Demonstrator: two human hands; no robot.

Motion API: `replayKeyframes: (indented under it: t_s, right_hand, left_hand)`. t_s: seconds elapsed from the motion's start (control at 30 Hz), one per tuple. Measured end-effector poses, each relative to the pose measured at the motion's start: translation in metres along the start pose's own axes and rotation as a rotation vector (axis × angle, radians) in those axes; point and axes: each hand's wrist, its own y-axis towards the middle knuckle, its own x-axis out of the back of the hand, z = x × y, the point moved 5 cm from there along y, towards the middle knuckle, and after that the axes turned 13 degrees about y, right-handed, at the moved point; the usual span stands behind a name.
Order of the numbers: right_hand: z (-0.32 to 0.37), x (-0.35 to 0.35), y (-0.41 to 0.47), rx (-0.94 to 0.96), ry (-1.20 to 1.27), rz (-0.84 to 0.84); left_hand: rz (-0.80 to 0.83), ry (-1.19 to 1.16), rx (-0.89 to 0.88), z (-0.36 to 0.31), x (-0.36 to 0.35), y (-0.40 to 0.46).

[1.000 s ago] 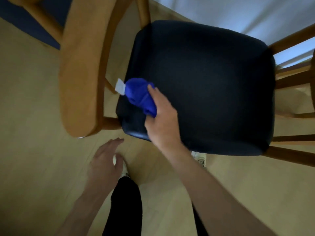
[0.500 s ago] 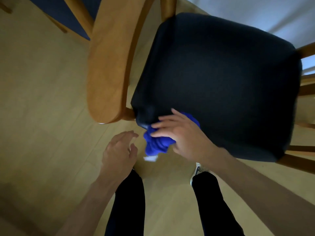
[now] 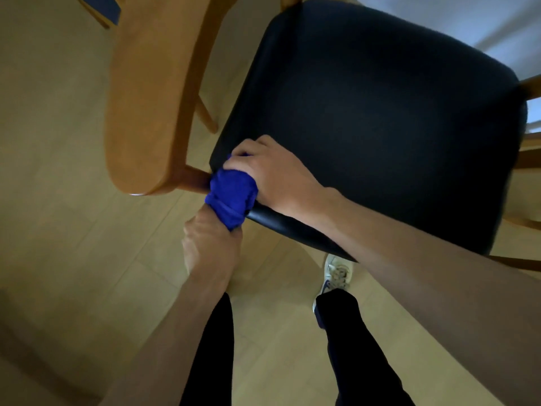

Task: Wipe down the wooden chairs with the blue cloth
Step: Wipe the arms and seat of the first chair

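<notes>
Since half a second ago, my left hand [image 3: 209,244] has come up from beside the seat and now closes its grip on the lower end of the blue cloth [image 3: 231,194]. Left of it stands the wooden chair back [image 3: 152,92]. The cloth sits bunched at the near-left corner of the black seat [image 3: 380,112], my right hand [image 3: 272,174] clamping its top. Tugging both ways could pull it loose onto the floor [image 3: 58,230].

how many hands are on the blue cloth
2. The right hand presses the blue cloth from above at the near left corner of the black seat; the left hand grips its lower end below the seat edge.
</notes>
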Motion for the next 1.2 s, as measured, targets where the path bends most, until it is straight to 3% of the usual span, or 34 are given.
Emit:
replayKeyframes:
  t_s: [0.13,0.27,0.4,0.57,0.67,0.8,0.9,1.2]
  right_hand:
    - [-0.016,0.012,-0.033,0.109,0.056,0.249]
    - [-0.046,0.029,-0.087,0.052,0.071,0.322]
    - [-0.084,0.057,-0.155,-0.012,-0.048,0.438]
    - [-0.134,0.099,-0.245,-0.233,-0.314,0.665]
    - [-0.147,0.116,-0.274,-0.441,-0.368,0.735]
    - [-0.143,0.11,-0.266,-0.474,-0.394,0.709]
    - [-0.137,0.123,-0.255,-0.552,-0.338,0.578]
    - [-0.045,0.179,-0.16,-0.605,0.081,0.279]
  left_hand:
    - [0.069,0.047,-0.048,-0.035,-0.03,-0.053]
    - [0.112,-0.04,-0.085,-0.071,-0.059,-0.101]
    - [0.193,-0.041,-0.262,-0.131,-0.091,-0.158]
    - [0.498,-0.223,-0.377,-0.225,-0.143,-0.235]
    - [0.559,-0.279,-0.412,-0.253,-0.158,-0.254]
    - [0.513,-0.294,-0.519,-0.239,-0.149,-0.242]
    - [0.441,-0.257,-0.575,-0.216,-0.119,-0.213]
    - [0.067,-0.328,-0.763,-0.162,0.078,-0.081]
